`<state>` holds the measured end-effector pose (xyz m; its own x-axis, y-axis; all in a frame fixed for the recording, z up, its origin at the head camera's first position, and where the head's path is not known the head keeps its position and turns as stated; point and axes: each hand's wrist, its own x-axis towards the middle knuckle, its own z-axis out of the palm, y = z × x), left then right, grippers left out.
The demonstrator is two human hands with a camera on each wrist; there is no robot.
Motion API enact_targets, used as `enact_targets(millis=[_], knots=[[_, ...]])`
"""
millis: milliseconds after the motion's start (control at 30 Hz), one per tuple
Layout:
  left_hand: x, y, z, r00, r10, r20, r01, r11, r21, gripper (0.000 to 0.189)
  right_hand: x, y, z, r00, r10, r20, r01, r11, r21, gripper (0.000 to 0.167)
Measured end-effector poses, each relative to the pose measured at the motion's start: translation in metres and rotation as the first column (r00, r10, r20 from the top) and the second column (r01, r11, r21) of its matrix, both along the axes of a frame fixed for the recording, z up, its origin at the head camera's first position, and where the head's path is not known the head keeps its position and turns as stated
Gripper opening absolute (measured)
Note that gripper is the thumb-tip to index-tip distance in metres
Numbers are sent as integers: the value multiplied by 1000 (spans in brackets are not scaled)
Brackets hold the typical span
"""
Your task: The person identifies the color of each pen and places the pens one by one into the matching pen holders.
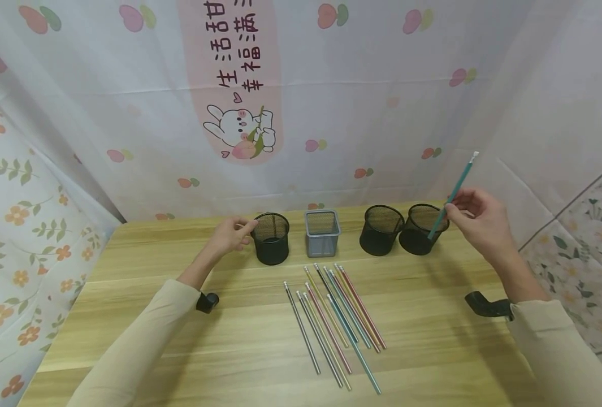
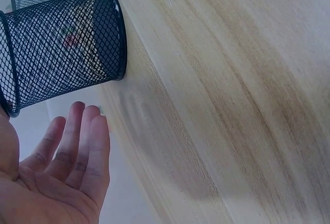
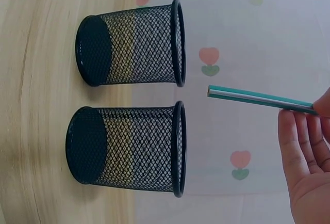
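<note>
My right hand (image 1: 481,220) pinches a teal pencil (image 1: 454,192) between thumb and fingers, its white eraser end up and its lower end tilted down to the left. In the head view the pencil overlaps the far-right black mesh pen cup (image 1: 416,242). From the right wrist, the pencil's lower tip (image 3: 211,91) shows past the rims of two black cups, apart from both. My left hand (image 1: 229,234) is at the left black mesh pen cup (image 1: 272,251), thumb right at its rim. Its other fingers (image 2: 98,146) extend loosely beside the cup wall.
A grey square mesh holder (image 1: 323,244) stands between the left cup and another black mesh cup (image 1: 377,242). Several pencils (image 1: 326,322) in mixed colours lie spread on the wooden table (image 1: 245,350) in front. A printed curtain (image 1: 153,113) hangs behind.
</note>
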<state>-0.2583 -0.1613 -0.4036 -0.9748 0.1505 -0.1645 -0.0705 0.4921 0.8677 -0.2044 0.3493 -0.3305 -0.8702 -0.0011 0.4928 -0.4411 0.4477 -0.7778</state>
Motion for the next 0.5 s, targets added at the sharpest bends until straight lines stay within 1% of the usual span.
enact_targets(millis=[167, 333, 500], knots=[[1, -1, 0, 1000, 8, -3, -8, 1000, 1, 52, -5, 1, 1, 1000, 8, -28, -10, 999, -53, 15], [0, -2, -1, 1000, 14, -6, -14, 1000, 7, 51, -11, 0, 1, 998, 35, -45, -39, 995, -91, 17], [1, 0, -1, 1000, 20, -2, -20, 1000, 8, 52, -14, 1, -1, 996, 65, -60, -73, 986, -152, 20]])
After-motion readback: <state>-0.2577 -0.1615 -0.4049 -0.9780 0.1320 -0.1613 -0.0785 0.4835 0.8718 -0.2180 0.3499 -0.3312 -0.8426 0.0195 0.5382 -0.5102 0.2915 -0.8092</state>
